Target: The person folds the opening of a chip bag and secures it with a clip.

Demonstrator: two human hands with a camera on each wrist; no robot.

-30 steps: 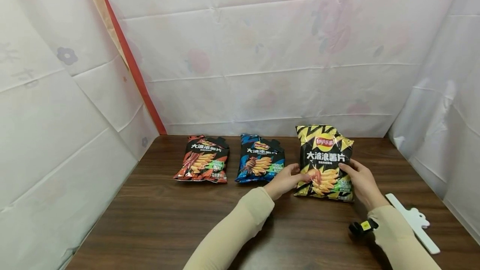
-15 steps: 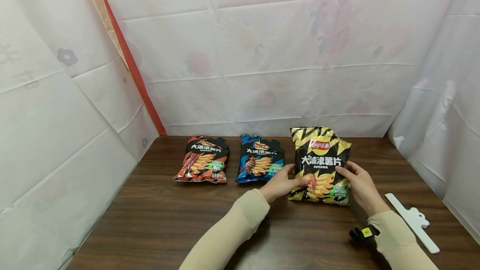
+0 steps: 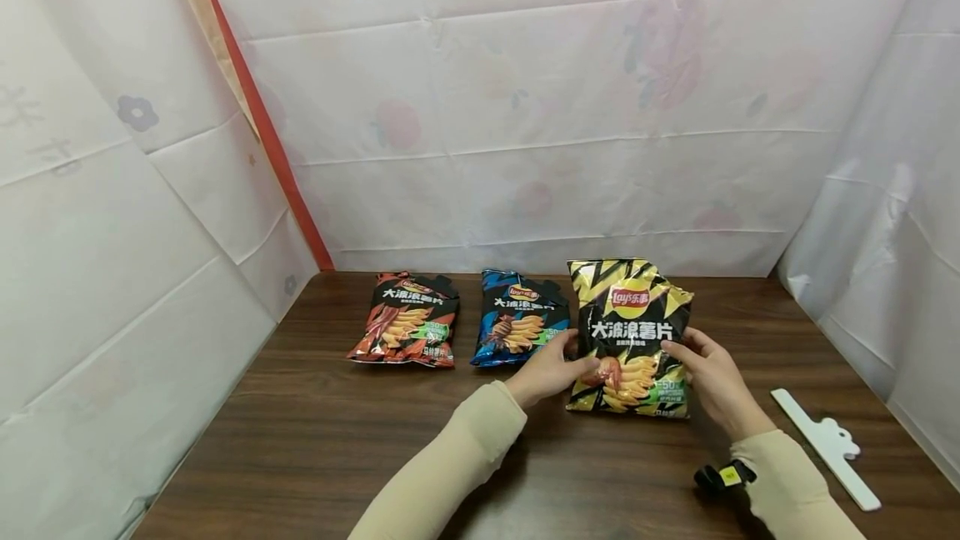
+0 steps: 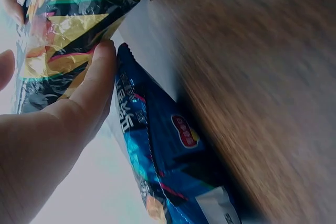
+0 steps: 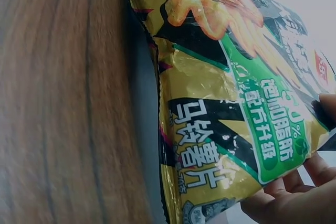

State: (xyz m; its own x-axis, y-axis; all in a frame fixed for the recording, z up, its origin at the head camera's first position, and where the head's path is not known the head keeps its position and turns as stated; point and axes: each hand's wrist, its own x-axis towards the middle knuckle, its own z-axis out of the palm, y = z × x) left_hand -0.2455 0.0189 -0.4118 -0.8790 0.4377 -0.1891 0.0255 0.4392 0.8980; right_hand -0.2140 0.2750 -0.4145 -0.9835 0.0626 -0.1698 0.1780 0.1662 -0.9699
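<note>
Between my two hands is a yellow and black bag of potato chips (image 3: 630,340), its printed front towards me and its top corner torn on the right. My left hand (image 3: 551,369) grips its left edge, thumb on the front. On the opposite edge my right hand (image 3: 716,377) holds it, thumb over the front and fingers behind. In the right wrist view the bag's lower edge (image 5: 163,129) shows close over the wood. A blue bag of potato chips (image 3: 520,319) lies just left of the held one; in the left wrist view the blue bag (image 4: 157,140) is right beside my left fingers.
A red bag of potato chips (image 3: 408,319) lies further left on the brown wooden table (image 3: 315,440). A white clip (image 3: 825,444) lies near my right forearm. White patterned cloth (image 3: 525,107) hangs behind and at both sides.
Both hands have carried the yellow bag a little to the left and towards me. The blue bag, the red bag and the white clip have stayed in place.
</note>
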